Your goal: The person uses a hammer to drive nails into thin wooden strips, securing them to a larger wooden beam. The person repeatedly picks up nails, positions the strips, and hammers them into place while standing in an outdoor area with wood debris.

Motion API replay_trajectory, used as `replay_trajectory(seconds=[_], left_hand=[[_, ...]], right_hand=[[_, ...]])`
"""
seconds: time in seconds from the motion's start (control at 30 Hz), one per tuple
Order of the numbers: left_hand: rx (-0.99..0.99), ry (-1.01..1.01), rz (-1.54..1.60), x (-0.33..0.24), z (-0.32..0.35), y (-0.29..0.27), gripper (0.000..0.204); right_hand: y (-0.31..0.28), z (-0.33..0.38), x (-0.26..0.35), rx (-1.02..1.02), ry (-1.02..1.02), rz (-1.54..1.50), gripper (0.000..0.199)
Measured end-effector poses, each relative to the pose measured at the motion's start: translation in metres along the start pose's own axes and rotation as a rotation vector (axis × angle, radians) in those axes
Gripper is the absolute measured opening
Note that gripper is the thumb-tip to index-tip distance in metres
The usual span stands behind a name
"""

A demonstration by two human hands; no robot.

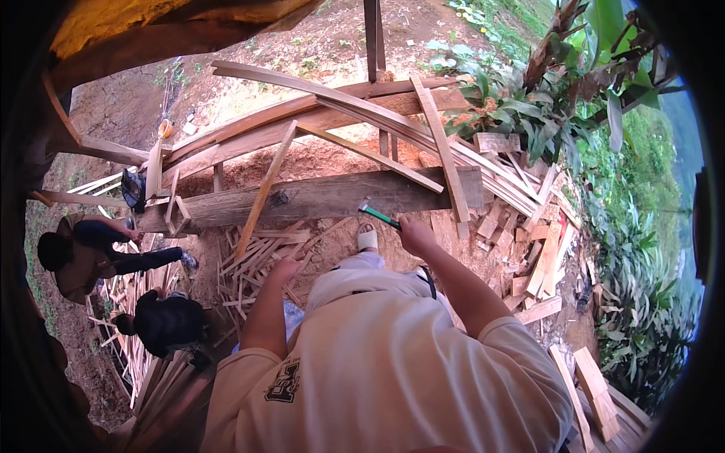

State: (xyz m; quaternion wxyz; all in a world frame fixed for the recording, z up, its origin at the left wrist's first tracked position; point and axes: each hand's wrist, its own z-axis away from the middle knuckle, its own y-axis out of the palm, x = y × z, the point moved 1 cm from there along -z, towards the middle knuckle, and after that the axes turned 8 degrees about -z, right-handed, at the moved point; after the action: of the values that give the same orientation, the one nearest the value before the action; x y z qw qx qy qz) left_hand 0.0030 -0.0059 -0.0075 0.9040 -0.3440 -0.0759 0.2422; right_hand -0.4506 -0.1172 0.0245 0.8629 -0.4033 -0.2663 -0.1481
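Two bare hands are seen from the head view. A green-handled hammer with a grey metal head (379, 216) is gripped by the clenched right hand (414, 232), its head lying against the wide weathered wooden plank (325, 198). A thin pale wooden strip (264, 190), leaning slantwise across that plank, is met at its lower end by the left hand (285, 269); whether it is grasped cannot be told. Two crouching people (113, 283) are seen at left.
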Motion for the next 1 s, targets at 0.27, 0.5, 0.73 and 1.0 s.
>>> replay_trajectory(seconds=[0.27,0.5,0.73,1.0], left_hand=[[0.069,0.126,0.11,0.118,-0.01,0.016,0.048],[0.34,-0.03,0.297,0.107,-0.038,-0.014,0.044],[0.349,0.089,0.171,0.031,-0.035,-0.071,0.047],[0.25,0.173,0.075,0.029,-0.046,-0.087,0.052]], right_hand=[[0.025,-0.101,0.051,-0.303,-0.274,0.243,0.023],[-0.013,-0.095,0.018,-0.656,-0.07,0.071,0.033],[-0.067,-0.05,-0.099,-0.972,0.466,0.067,0.054],[-0.081,-0.057,-0.134,-0.756,0.562,-0.031,0.046]])
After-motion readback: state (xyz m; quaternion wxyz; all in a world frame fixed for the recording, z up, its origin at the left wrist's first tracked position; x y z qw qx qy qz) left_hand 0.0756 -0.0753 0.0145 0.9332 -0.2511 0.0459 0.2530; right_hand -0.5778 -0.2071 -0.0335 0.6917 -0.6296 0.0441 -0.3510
